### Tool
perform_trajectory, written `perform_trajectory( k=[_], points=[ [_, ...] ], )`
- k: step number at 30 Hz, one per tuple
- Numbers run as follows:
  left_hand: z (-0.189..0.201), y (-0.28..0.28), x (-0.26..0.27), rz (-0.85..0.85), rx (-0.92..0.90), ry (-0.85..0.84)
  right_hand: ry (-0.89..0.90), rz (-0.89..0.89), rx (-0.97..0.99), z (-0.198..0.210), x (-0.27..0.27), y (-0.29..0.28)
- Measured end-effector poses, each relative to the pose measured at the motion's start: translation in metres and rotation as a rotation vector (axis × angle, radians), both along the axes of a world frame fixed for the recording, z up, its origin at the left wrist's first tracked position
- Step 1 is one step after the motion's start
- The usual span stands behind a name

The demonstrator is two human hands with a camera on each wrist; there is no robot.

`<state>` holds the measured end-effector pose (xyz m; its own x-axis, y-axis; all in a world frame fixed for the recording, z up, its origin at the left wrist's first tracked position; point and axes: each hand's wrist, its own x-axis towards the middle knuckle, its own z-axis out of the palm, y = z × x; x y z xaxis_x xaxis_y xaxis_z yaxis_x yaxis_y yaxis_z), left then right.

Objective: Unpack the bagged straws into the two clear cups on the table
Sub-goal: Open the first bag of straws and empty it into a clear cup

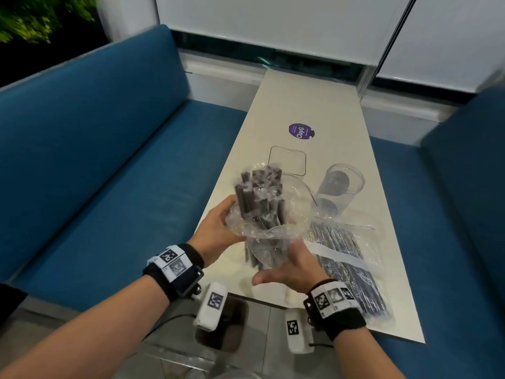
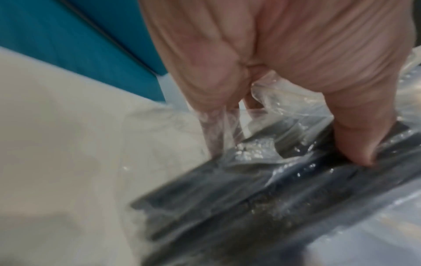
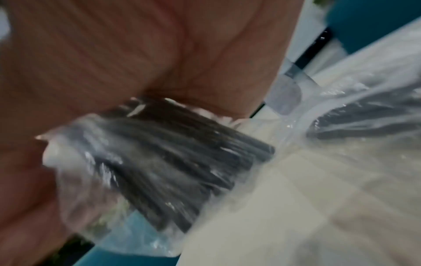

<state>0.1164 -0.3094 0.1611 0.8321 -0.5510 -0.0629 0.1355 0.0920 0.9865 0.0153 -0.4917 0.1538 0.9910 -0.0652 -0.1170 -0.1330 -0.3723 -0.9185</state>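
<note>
while both hands work above the near end of the table, the right hand has its fingers wrapped round the lower part of a bundle of dark straws, and the left hand pinches the loose clear bag bunched around their middle. the left wrist view shows thumb and fingers nipping the film. the straws stand nearly upright, tops bare, held over the table and not yet in a cup.

nearest risk, i judge: the film is slippery, so if the left hand tugs hard the straws may slide through the right hand's hold and scatter on the table or floor.

right of the bundle, a second full bag lies flat; a sweeping wrist could push it off the table edge.

beyond the bundle, one clear cup stands upright, and a second cup seems to sit right behind the bag, hard to make out. both are light, and a knock from the bundle could tip them.
</note>
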Motion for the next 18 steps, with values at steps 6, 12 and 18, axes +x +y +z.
perform_trajectory(
  k=[6, 12, 18],
  points=[
    [0.023, -0.031, -0.032, -0.061, -0.148, 0.14, -0.111, -0.226, 0.057, 0.022, 0.002, 0.013],
    [0.054, 0.009, -0.009, -0.304, 0.236, -0.268, -0.181, -0.3, 0.158, 0.014, 0.001, -0.018],
    [0.056, 0.043, 0.001, -0.098, 0.655, -1.704, -0.161, -0.246, 0.223, 0.024, -0.001, -0.032]
  ],
)
